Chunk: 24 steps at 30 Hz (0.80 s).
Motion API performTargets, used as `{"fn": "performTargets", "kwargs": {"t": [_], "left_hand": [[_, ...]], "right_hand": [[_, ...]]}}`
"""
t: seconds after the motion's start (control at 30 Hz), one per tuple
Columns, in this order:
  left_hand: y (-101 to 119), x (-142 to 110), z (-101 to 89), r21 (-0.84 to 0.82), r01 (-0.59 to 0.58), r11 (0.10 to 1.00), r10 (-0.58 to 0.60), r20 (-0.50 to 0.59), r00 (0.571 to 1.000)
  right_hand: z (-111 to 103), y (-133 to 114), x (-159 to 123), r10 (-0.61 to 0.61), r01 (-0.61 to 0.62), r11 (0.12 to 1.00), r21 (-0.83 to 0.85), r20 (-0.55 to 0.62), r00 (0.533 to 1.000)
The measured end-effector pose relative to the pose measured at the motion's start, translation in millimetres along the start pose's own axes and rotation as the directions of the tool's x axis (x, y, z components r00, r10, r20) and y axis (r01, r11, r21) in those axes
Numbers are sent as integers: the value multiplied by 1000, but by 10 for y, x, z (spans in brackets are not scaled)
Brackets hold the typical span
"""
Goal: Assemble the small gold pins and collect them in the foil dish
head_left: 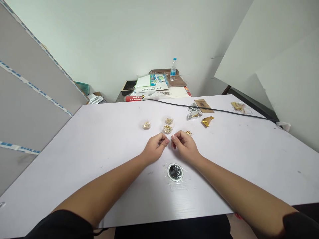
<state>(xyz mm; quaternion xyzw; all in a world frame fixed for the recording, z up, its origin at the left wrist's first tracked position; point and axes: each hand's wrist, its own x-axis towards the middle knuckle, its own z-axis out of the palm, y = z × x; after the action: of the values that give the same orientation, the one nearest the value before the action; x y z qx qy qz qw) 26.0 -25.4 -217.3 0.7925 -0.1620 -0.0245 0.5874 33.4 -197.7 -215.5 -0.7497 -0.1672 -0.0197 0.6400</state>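
Though tiny, glossy gold pieces [168, 127], seemingly slender, in a round tub [167, 132].

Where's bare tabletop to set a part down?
Widest: the white table between the left forearm and the grey partition. Another patch lies right of the right forearm, this side of the black cable. Crowded: just beyond the left hand and right hand, around the small cups, and at the gold wrapper.
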Motion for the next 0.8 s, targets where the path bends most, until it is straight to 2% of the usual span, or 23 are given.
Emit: {"fn": "performTargets", "kwargs": {"t": [0.2, 0.43, 0.53, 0.67, 0.8], "left_hand": [[0, 9, 6, -51, 9, 999, -9, -2, 1000], [24, 8, 4, -93, 32, 995, -30, 22, 999], [24, 6, 0, -63, 57, 996, -53, 62, 997], [24, 0, -6, 7, 31, 1000, -31, 78, 996], [25, -6, -1, 5, 24, 1000, -24, 79, 997]], "right_hand": [[-27, 16, 33, 21, -18, 998, 64, -37, 999], [-39, -19, 60, 117, -108, 979, 174, -42, 992], [-40, -21, 64, 184, -172, 962, 214, -37, 982], [-40, -11, 77, 276, -254, 919, 303, -32, 961], [-42, -2, 79, 278, -264, 915, 305, -1, 961]]}}
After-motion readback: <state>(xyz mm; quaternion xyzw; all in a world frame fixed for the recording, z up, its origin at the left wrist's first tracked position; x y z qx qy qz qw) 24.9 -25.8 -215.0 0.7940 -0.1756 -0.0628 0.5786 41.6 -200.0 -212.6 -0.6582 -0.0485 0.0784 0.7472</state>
